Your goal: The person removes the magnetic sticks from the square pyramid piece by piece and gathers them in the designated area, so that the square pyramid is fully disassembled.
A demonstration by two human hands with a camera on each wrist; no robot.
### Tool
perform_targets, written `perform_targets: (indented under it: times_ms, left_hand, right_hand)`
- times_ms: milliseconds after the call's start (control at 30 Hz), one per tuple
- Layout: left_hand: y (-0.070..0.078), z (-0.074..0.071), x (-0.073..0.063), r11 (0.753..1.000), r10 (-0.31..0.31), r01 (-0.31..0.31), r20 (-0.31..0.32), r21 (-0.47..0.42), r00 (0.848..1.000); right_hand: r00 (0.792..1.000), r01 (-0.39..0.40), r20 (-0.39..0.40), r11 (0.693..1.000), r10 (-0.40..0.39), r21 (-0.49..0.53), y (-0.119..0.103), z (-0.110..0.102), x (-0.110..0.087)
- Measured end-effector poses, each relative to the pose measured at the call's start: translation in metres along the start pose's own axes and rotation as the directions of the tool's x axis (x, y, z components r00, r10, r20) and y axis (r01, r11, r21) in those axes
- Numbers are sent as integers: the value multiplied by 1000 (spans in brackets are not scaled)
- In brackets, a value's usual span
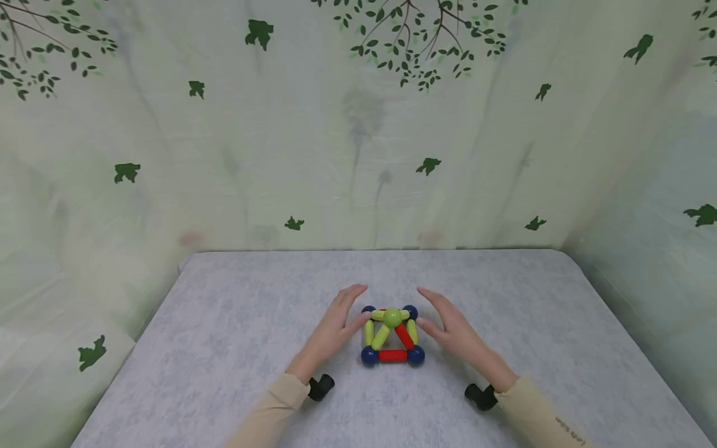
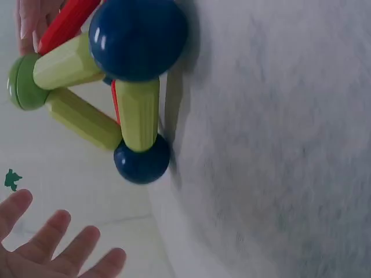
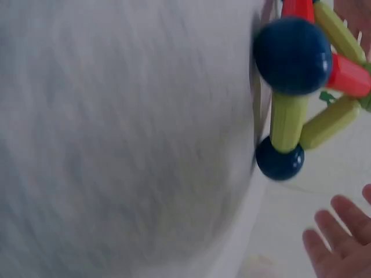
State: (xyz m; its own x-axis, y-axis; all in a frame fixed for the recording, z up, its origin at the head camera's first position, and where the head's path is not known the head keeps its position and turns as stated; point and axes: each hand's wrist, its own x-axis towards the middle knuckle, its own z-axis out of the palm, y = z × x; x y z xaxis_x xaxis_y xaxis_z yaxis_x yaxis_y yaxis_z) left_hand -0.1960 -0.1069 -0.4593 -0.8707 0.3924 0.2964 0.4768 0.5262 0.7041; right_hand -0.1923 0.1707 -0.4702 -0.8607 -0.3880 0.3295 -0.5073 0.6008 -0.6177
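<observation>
A small pyramid of toy building rods and balls [image 1: 393,356] stands on the table between my two hands. Dark blue balls [image 2: 139,37] mark its base corners, joined by red and yellow-green rods [image 3: 288,121]. At the peak, sloping rods meet in a light green ball [image 1: 393,317]. My left hand [image 1: 335,322] hovers at its left side, fingers spread and extended, the thumb tip overlapping the rear left corner in the head view. To the right, my right hand [image 1: 456,333] mirrors this, thumb near the rear right ball. Neither hand grips anything.
The table [image 1: 252,298] has a mottled grey-blue cover. Behind it hangs a pale cloth backdrop [image 1: 313,137] printed with leaves and branches, which also closes in both sides. A black wrist camera [image 1: 322,387] sits on the left wrist, another [image 1: 480,397] on the right.
</observation>
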Motion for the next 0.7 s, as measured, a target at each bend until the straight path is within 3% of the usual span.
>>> perform_targets:
  times_ms: [67, 167, 300, 367, 433, 533, 700]
  left_hand:
    - [1, 6, 1, 992, 9, -11, -21, -127, 1000]
    - [3, 16, 2, 956, -6, -14, -67, -293, 998]
    - [9, 28, 2, 893, -36, -10, -93, -450, 995]
    - [11, 33, 2, 882, -34, -12, -89, -471, 995]
    - [13, 39, 2, 885, -29, -10, -77, -465, 997]
    - [15, 45, 2, 918, -32, 2, -69, -398, 997]
    - [25, 45, 2, 948, -10, -25, -108, -317, 994]
  right_hand:
    - [999, 32, -12, 996, -31, 83, -3, 5, -2]
    - [999, 44, -14, 977, -42, 209, -8, 13, -5]
    - [999, -39, 41, 936, 27, 350, -16, 19, -8]
    - [995, -90, 75, 918, 66, 386, -18, 21, -9]
    - [991, -124, 96, 905, 93, 406, -19, 23, -10]
    - [988, -150, 101, 896, 118, 417, -20, 26, -10]
    - [983, -182, 100, 898, 154, 402, -37, 20, -9]
